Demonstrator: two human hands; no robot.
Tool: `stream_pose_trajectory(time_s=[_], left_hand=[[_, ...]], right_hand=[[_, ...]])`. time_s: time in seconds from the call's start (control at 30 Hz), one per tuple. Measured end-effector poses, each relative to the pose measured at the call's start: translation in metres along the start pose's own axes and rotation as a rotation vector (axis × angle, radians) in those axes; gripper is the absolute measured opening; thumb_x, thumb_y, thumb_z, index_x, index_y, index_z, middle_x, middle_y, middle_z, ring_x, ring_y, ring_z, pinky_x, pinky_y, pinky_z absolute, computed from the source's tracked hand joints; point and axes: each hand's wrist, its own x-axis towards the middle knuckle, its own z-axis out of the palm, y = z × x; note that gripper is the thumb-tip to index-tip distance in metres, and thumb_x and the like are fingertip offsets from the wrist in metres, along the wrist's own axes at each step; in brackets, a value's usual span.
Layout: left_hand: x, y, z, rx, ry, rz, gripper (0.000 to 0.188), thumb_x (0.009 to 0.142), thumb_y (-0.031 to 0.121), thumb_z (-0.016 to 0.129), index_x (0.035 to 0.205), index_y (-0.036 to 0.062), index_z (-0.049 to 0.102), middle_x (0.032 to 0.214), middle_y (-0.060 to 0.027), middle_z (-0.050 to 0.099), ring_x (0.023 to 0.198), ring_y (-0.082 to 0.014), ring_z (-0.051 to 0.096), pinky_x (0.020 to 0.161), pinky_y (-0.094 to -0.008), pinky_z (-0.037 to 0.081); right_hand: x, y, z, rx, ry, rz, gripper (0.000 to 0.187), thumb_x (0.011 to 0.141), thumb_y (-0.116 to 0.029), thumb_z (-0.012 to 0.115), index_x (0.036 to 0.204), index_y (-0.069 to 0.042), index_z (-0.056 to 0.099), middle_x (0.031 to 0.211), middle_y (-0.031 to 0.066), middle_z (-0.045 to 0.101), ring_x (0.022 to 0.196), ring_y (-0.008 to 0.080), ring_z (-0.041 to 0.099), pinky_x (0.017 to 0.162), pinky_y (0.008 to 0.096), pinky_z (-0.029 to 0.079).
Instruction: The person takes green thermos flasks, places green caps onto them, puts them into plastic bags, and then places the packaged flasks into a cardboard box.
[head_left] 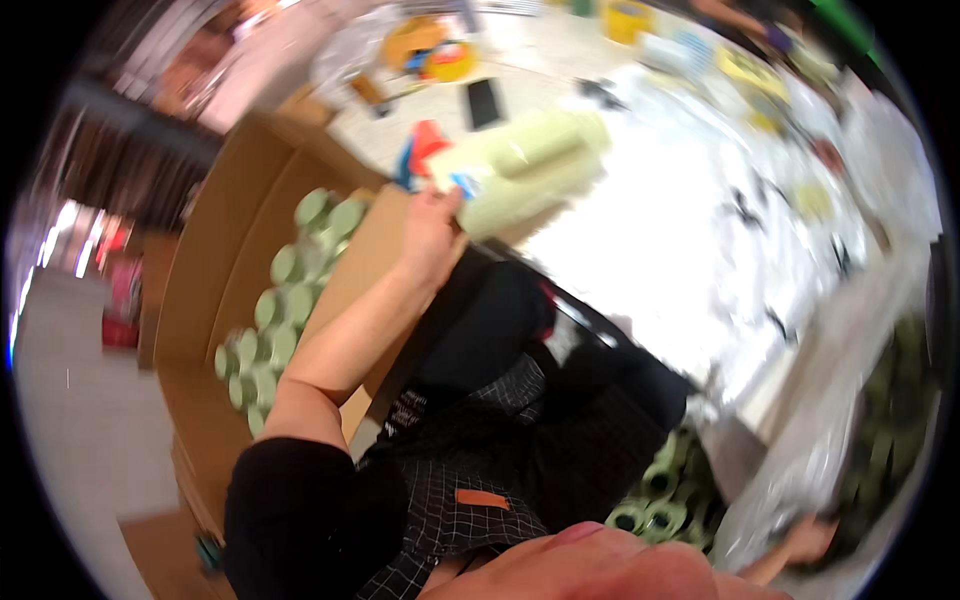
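Note:
My left hand point(435, 235) is closed on the near end of a bundle of two long pale green cylinders point(530, 165) lying side by side, held over the table edge. A small blue-and-white patch shows by my fingers, and a red and blue object point(425, 150) sits just behind them. At the lower right my right hand point(808, 540) is beside a clear plastic liner point(790, 470) and a mass of dark green pieces point(885, 440). Its fingers are partly hidden and blurred, so any hold cannot be made out.
A large open cardboard box point(215, 230) with several pale green cylinders point(285, 305) stands at my left. Green ring-ended pieces point(660, 515) lie below my lap. On the white table point(620, 250) are a dark flat rectangle point(483, 103), yellow tape rolls point(450, 62) and crumpled plastic. A co-worker's arm point(735, 15) shows at the far right.

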Motion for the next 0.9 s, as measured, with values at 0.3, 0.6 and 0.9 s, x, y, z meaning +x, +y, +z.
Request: stream_pose_trajectory(time_s=[0.3, 0.6, 0.9], left_hand=[[-0.087, -0.020, -0.058, 0.104, -0.026, -0.268, 0.034, 0.106, 0.023, 0.042, 0.134, 0.0076, 0.051, 0.128, -0.0036, 0.061, 0.117, -0.0154, 0.057, 0.103, -0.0369, 0.044], [-0.059, -0.038, -0.046, 0.186, 0.075, 0.026, 0.030, 0.106, 0.023, 0.044, 0.123, 0.0028, 0.057, 0.117, -0.0053, 0.064, 0.107, -0.0135, 0.057, 0.096, -0.0306, 0.043], [-0.127, -0.006, -0.035, -0.094, -0.153, -0.260, 0.032, 0.103, 0.020, 0.046, 0.123, -0.0020, 0.057, 0.121, -0.0126, 0.065, 0.113, -0.0222, 0.062, 0.101, -0.0380, 0.046]], right_hand=[[0.018, 0.073, 0.111, 0.084, -0.286, 0.178, 0.061, 0.076, -0.054, 0.073, 0.099, 0.002, 0.068, 0.097, 0.0181, 0.071, 0.085, 0.0309, 0.070, 0.071, 0.0425, 0.056], [0.012, 0.034, 0.096, -0.180, 0.009, 0.004, 0.060, 0.076, -0.046, 0.078, 0.115, -0.002, 0.066, 0.111, 0.0144, 0.069, 0.102, 0.0295, 0.066, 0.085, 0.0397, 0.053], [-0.131, -0.135, -0.160, 1.666, -0.176, -0.191, 0.081, 0.089, -0.052, 0.060, 0.148, -0.002, 0.034, 0.147, 0.0193, 0.039, 0.131, 0.0351, 0.043, 0.107, 0.0484, 0.038]])
